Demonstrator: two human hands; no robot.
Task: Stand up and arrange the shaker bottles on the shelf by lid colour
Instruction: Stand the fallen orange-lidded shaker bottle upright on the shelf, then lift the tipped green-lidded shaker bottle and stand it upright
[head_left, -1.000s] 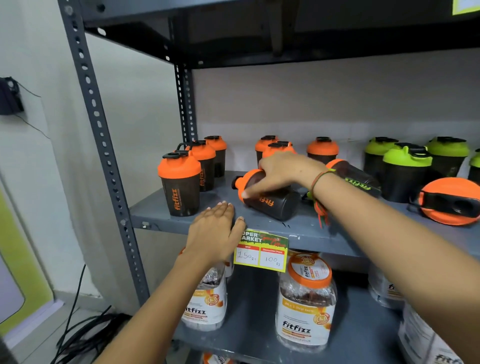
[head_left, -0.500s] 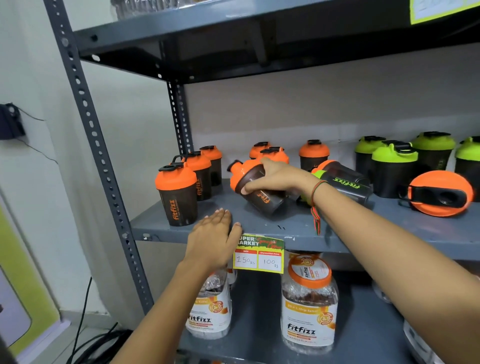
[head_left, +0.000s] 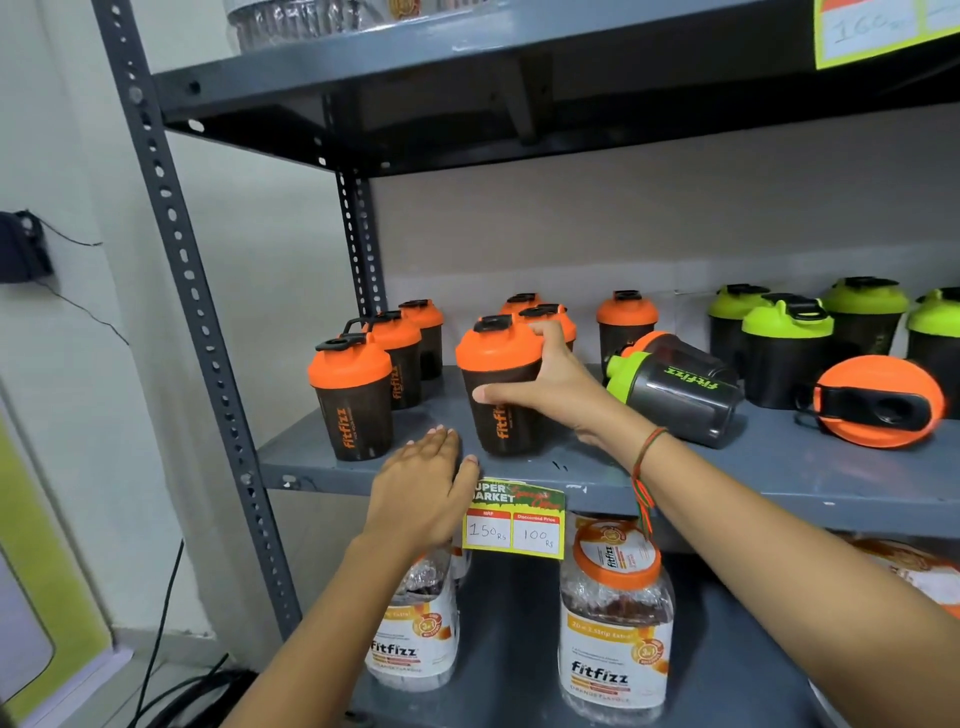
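Note:
My right hand grips an orange-lidded shaker bottle that stands upright near the front of the grey shelf. My left hand rests flat and open on the shelf's front edge, just left of it. Several orange-lidded bottles stand upright at the left and behind. A green-lidded bottle lies on its side right of my hand, with an orange-lidded one lying behind it. Another orange-lidded bottle lies at the far right, lid towards me. Several green-lidded bottles stand at the back right.
A price tag hangs from the shelf edge beside my left hand. Clear Fitfizz jars stand on the lower shelf. A perforated steel upright frames the left side. The upper shelf hangs overhead. Cables lie on the floor.
My right hand has tipped the orange-lidded bottle from lying on its side to standing upright on the shelf. My left hand has stayed on the shelf edge. The view has shifted slightly.

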